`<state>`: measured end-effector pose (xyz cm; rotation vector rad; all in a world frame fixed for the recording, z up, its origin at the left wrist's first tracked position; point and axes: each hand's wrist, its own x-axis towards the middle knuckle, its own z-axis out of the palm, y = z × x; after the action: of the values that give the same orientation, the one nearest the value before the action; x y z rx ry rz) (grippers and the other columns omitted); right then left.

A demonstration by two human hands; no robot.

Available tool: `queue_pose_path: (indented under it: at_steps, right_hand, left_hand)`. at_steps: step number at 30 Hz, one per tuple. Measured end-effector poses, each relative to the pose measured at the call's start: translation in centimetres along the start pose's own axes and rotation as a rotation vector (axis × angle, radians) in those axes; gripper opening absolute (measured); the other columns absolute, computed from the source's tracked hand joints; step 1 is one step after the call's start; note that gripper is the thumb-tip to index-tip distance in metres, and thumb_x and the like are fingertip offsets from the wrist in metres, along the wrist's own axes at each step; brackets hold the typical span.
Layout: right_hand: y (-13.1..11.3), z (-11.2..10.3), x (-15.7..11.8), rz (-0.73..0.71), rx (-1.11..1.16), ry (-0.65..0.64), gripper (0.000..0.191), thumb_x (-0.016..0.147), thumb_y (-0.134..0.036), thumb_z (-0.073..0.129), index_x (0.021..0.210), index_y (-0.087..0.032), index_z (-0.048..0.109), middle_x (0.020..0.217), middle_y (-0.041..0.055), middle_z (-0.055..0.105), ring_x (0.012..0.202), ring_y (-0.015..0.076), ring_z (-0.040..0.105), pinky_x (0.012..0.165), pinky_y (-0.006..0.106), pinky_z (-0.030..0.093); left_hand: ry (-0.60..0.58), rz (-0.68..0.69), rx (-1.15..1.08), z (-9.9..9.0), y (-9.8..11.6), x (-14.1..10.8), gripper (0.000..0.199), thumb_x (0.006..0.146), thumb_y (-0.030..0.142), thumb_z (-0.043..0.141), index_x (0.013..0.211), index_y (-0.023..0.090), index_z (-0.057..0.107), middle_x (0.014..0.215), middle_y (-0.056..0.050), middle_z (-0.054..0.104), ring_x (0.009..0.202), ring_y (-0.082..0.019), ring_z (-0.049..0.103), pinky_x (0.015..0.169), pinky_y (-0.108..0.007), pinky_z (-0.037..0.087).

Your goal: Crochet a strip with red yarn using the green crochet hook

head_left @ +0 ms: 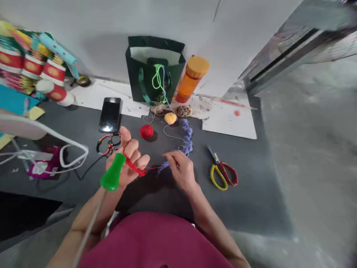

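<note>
Red crochet yarn (pixel 135 168) lies across the fingers of my left hand (pixel 129 158), which is curled around it with the palm up. From there a thin red strand runs right towards my right hand (pixel 181 167). The fingers of my right hand are pinched together near the strand; whatever they grip is too small to name. Purple crochet work (pixel 187 137) rests on the table just beyond that hand. A red yarn ball (pixel 146 131) sits beyond my left hand. A green-handled rod (pixel 113 173) stands in front of my left hand, close to the camera.
Scissors (pixel 221 169) lie to the right. At the back stand a dark green bag (pixel 154 74) and an orange bottle (pixel 192 80), with a yellow yarn ball (pixel 170 118) before them. A phone (pixel 110 115), bracelets (pixel 107 143) and a white cable (pixel 69 141) are on the left.
</note>
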<state>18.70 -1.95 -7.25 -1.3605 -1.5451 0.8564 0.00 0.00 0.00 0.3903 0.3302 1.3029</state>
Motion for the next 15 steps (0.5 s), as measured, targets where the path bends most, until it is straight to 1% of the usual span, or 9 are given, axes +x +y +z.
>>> queue_pose_path:
  at_steps: [2, 4, 5, 7, 9, 11, 12, 13, 15]
  right_hand:
    - [-0.5, -0.5, -0.2, 0.073, 0.117, -0.023, 0.028, 0.092, -0.042, 0.067, 0.076, -0.021, 0.074, 0.069, 0.0025, 0.071, 0.059, 0.0131, 0.060, 0.058, 0.025, 0.045]
    - [-0.8, -0.9, -0.4, 0.122, 0.270, -0.065, 0.031, 0.089, -0.047, 0.072, 0.073, -0.021, 0.071, 0.060, -0.0010, 0.064, 0.049, 0.0103, 0.051, 0.050, 0.024, 0.039]
    - [-0.9, -1.1, -0.5, 0.143, 0.369, -0.092, 0.033, 0.086, -0.050, 0.075, 0.072, -0.021, 0.070, 0.055, -0.0032, 0.059, 0.045, 0.0088, 0.045, 0.046, 0.023, 0.036]
    - [-0.8, -1.4, -0.9, 0.157, 0.575, -0.167, 0.035, 0.083, -0.052, 0.079, 0.070, -0.022, 0.069, 0.046, -0.0078, 0.047, 0.039, 0.0067, 0.032, 0.042, 0.022, 0.028]
    - [-0.6, -1.7, -1.3, 0.120, 0.775, -0.265, 0.033, 0.083, -0.051, 0.080, 0.070, -0.023, 0.070, 0.041, -0.0101, 0.040, 0.037, 0.0060, 0.025, 0.041, 0.023, 0.026]
    - [-0.5, -2.1, -1.7, 0.046, 0.932, -0.408, 0.031, 0.082, -0.050, 0.081, 0.069, -0.023, 0.071, 0.041, -0.0093, 0.042, 0.036, 0.0062, 0.027, 0.041, 0.023, 0.027]
    - [-0.5, -2.3, -1.8, 0.014, 0.978, -0.511, 0.032, 0.082, -0.051, 0.081, 0.069, -0.023, 0.072, 0.042, -0.0084, 0.045, 0.035, 0.0062, 0.030, 0.040, 0.023, 0.028]
    - [-0.6, -2.6, -1.8, -0.009, 0.988, -0.638, 0.033, 0.082, -0.052, 0.080, 0.069, -0.023, 0.072, 0.043, -0.0071, 0.049, 0.035, 0.0064, 0.034, 0.040, 0.022, 0.029]
    - [-1.0, -3.0, -1.6, 0.003, 0.884, -0.894, 0.034, 0.085, -0.053, 0.078, 0.072, -0.022, 0.074, 0.049, -0.0045, 0.058, 0.034, 0.0066, 0.043, 0.039, 0.021, 0.033]
  left_hand:
    - [0.033, -0.014, 0.040, -0.3, 0.1, 0.2, 0.023, 0.077, 0.022, 0.084, 0.096, 0.035, 0.079, 0.053, 0.013, 0.025, 0.040, -0.003, 0.002, 0.043, -0.020, 0.026]
    - [0.061, -0.025, 0.077, -0.8, 0.2, 0.4, 0.023, 0.082, 0.019, 0.078, 0.098, 0.035, 0.078, 0.054, 0.013, 0.028, 0.041, -0.003, 0.001, 0.046, -0.021, 0.029]
    - [0.069, -0.026, 0.091, -1.0, 0.2, 0.6, 0.025, 0.084, 0.017, 0.075, 0.101, 0.035, 0.077, 0.054, 0.013, 0.030, 0.041, -0.003, 0.000, 0.047, -0.021, 0.031]
    - [0.084, -0.034, 0.124, -1.4, 0.3, 0.9, 0.035, 0.086, 0.016, 0.070, 0.113, 0.037, 0.075, 0.056, 0.014, 0.036, 0.039, -0.001, 0.000, 0.051, -0.021, 0.034]
    - [0.105, -0.050, 0.165, -1.6, 0.3, 1.4, 0.046, 0.087, 0.016, 0.068, 0.127, 0.039, 0.070, 0.058, 0.014, 0.041, 0.036, 0.000, 0.003, 0.052, -0.021, 0.036]
    - [0.109, -0.082, 0.187, -1.7, 0.2, 1.8, 0.055, 0.086, 0.015, 0.068, 0.135, 0.039, 0.065, 0.060, 0.014, 0.044, 0.035, 0.001, 0.009, 0.054, -0.021, 0.037]
    - [0.101, -0.102, 0.182, -1.8, 0.1, 2.0, 0.056, 0.085, 0.014, 0.069, 0.136, 0.038, 0.065, 0.060, 0.014, 0.046, 0.034, 0.001, 0.011, 0.054, -0.020, 0.038]
    - [0.088, -0.126, 0.170, -1.8, -0.1, 2.2, 0.056, 0.085, 0.012, 0.069, 0.135, 0.036, 0.065, 0.060, 0.014, 0.047, 0.034, 0.002, 0.013, 0.056, -0.020, 0.039]
    - [0.066, -0.174, 0.138, -2.0, -0.8, 2.6, 0.051, 0.085, 0.010, 0.070, 0.131, 0.031, 0.069, 0.060, 0.014, 0.048, 0.034, 0.003, 0.016, 0.060, -0.019, 0.042]
